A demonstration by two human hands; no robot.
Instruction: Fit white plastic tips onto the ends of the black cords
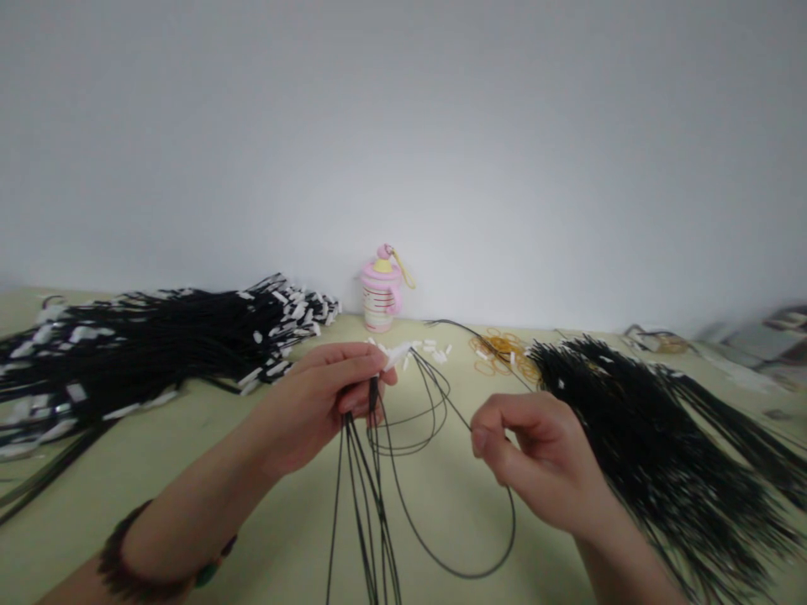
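Near the middle, my left hand (334, 395) is closed around a bundle of thin black cords (362, 487) that hang down from it. White pieces (395, 356) stick out past its fingertips, and several thin cords loop away from them. My right hand (535, 454), to the right, pinches one black cord (459, 409) between thumb and forefinger. From that hand the cord curves down and back towards the left hand in a wide loop (472, 576). The two hands are apart.
A large pile of black cords with white ends (157, 336) lies at left. A pink and white cup (379, 294) stands by the wall. Behind the hands are small white pieces (435, 353) and yellow rubber bands (501, 346). More black cords (656, 445) lie at right.
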